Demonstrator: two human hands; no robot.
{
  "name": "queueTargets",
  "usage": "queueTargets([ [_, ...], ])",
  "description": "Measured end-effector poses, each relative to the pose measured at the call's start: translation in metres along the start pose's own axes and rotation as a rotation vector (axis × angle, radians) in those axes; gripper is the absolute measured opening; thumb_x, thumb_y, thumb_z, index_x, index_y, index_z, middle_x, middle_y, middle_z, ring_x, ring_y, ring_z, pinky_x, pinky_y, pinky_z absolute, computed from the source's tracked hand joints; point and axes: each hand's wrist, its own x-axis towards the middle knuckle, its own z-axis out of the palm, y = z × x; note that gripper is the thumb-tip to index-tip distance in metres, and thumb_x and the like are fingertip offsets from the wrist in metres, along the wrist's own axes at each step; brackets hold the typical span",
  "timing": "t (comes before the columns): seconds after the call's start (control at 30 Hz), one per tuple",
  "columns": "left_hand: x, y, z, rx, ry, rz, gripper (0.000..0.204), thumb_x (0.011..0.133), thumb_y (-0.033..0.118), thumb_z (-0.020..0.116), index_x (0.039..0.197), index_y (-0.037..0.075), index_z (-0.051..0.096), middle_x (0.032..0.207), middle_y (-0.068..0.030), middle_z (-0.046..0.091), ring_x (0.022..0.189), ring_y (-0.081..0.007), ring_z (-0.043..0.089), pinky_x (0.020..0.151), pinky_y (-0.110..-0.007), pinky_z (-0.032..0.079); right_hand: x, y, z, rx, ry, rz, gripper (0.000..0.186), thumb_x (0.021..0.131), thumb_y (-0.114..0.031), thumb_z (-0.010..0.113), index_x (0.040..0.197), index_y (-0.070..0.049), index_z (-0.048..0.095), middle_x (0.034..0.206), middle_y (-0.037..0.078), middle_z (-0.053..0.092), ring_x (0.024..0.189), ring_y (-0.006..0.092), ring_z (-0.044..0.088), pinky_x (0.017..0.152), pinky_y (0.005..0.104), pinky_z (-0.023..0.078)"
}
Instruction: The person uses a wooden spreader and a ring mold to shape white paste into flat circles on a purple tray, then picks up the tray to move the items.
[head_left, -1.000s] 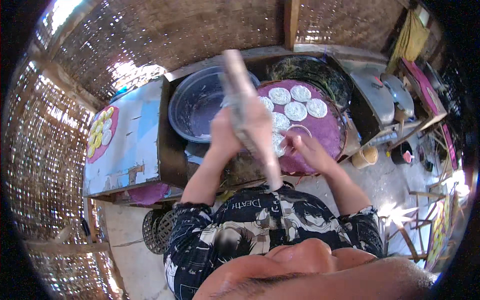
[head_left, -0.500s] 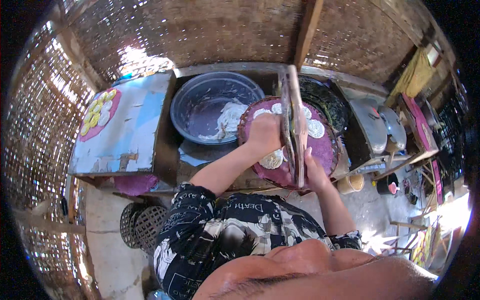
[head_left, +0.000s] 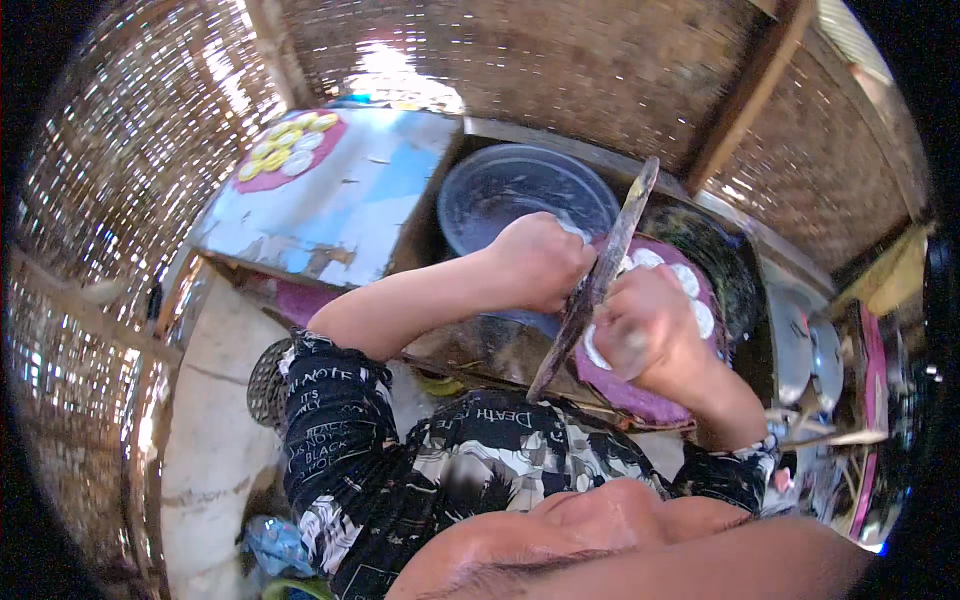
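Left hand (head_left: 545,262) and right hand (head_left: 655,328) clamp opposite sides of a tilted wooden bar (head_left: 630,215), which slants over the worktop (head_left: 470,345) toward its front edge, between basin (head_left: 458,212) and purple mat (head_left: 640,400). Pressing seems underway; next calls for steady, even squeezing.

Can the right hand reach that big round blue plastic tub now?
Probably not directly: the long, worn brown wooden bar and the left hand lie between the right hand and the big round blue plastic tub. It also looks clenched.
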Motion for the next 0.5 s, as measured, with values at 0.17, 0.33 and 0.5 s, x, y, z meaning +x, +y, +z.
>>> queueTargets([
  [0.17,-0.053,-0.023,-0.008,0.226,0.315,0.027,0.013,0.054,0.018,0.056,0.06,0.009,0.048,0.053,-0.0036,0.049,0.052,-0.0209,0.053,0.065,-0.031,0.043,0.018,0.018,-0.001,0.563,0.19,0.388,0.028,0.064,-0.003,0.057,0.087,-0.003,0.041,0.08,0.007,0.045,0.071,0.0168,0.047,0.061,0.0274,0.04],
  [0.33,-0.105,-0.095,0.011,-0.41,0.489,-0.376,0.022,0.062,0.021,0.062,0.08,0.009,0.059,0.072,-0.0087,0.059,0.069,-0.0214,0.058,0.075,-0.031,0.042,0.025,0.038,-0.034,0.645,0.781,0.528,0.027,0.068,-0.004,0.057,0.092,-0.005,0.045,0.082,0.004,0.046,0.071,0.0134,0.048,0.064,0.0234,0.04],
  [0.5,-0.095,-0.102,0.007,-1.99,0.614,-0.491,0.041,0.068,0.024,0.066,0.103,0.009,0.053,0.091,-0.0074,0.056,0.092,-0.0218,0.053,0.086,-0.034,0.04,0.085,0.063,0.04,-0.227,0.994,0.219,0.021,0.062,0.005,0.057,0.079,-0.006,0.056,0.084,0.008,0.053,0.078,0.0181,0.051,0.068,0.029,0.044],
])
